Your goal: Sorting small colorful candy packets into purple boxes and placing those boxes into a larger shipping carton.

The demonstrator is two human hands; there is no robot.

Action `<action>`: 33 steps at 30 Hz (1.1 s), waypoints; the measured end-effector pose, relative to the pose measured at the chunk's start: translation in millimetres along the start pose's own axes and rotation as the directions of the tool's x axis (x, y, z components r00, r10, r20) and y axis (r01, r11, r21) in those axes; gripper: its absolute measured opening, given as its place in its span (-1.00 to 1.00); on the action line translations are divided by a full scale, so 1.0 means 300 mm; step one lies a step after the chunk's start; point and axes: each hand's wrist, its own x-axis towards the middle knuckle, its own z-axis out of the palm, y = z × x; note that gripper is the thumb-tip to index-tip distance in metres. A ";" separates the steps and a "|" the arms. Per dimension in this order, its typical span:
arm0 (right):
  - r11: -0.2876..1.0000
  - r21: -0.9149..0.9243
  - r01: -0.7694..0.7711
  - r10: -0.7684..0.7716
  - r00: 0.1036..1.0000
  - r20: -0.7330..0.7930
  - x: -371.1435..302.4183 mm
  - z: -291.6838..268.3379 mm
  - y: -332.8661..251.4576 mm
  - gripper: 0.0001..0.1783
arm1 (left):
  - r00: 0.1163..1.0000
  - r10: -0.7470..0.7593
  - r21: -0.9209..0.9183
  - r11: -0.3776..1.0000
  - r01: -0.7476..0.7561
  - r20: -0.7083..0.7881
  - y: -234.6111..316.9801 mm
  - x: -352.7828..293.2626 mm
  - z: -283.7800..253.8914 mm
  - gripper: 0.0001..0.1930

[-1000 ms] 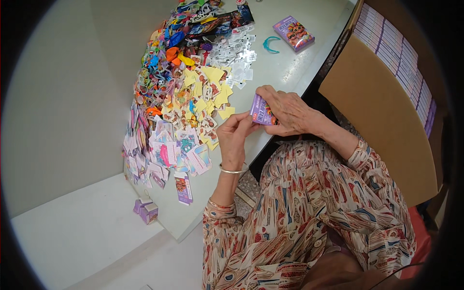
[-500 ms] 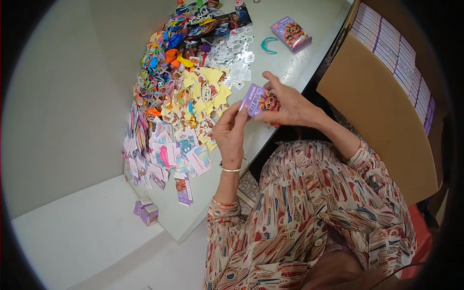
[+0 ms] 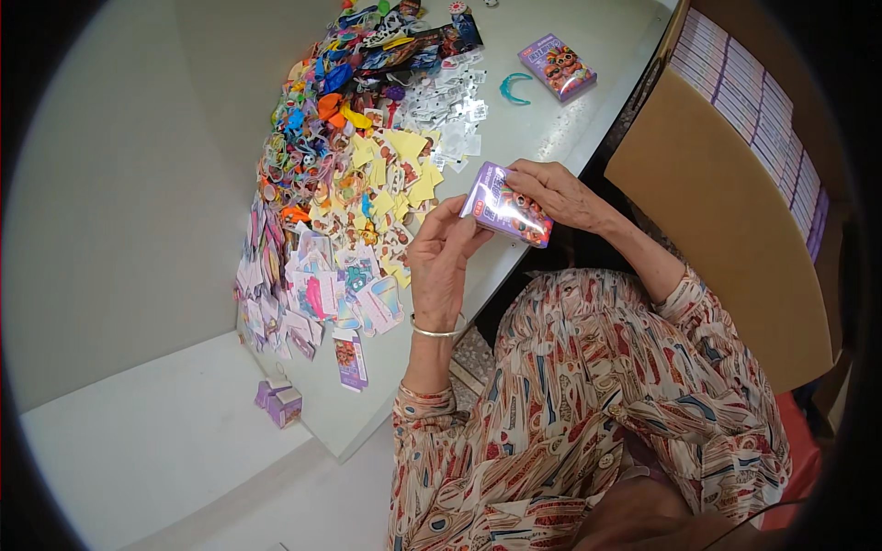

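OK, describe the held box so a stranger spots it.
Find the pale table, then its edge nearest the person. There the left hand and right hand hold a purple box. Being held sets it apart from the similar box beside the teal crescent.

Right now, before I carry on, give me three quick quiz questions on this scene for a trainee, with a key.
1. True or false: the left hand and the right hand are both on one purple box.
2. Which lies beside the teal crescent on the table?
a) a spoon
b) a second box
c) a glove
3. Fill in: the bangle is on the ____ wrist.

Key: 1 true; 2 b; 3 left.
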 end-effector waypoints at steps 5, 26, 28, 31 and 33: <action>0.989 -0.124 0.078 -0.087 0.993 -0.074 0.001 0.016 0.024 -0.60 | 0.995 -0.079 -0.026 0.997 0.077 -0.055 0.013 -0.005 -0.009 -0.72; 0.747 -0.554 0.367 -0.407 0.912 0.054 -0.016 -0.010 0.048 -0.73 | 0.985 -0.167 -0.205 0.967 0.154 -0.046 -0.037 -0.027 -0.028 -0.70; 0.745 -0.534 0.399 -0.420 0.903 0.089 -0.013 -0.012 0.051 -0.72 | 0.985 -0.167 -0.223 0.963 0.154 -0.041 -0.036 -0.031 -0.027 -0.70; 0.698 -0.576 0.426 -0.446 0.887 0.115 -0.015 -0.010 0.062 -0.71 | 0.984 -0.169 -0.220 0.963 0.152 -0.058 -0.040 -0.035 -0.025 -0.70; 0.678 -0.597 0.429 -0.448 0.885 0.127 -0.018 -0.005 0.058 -0.72 | 0.985 -0.154 -0.228 0.964 0.134 -0.075 -0.049 -0.037 -0.026 -0.71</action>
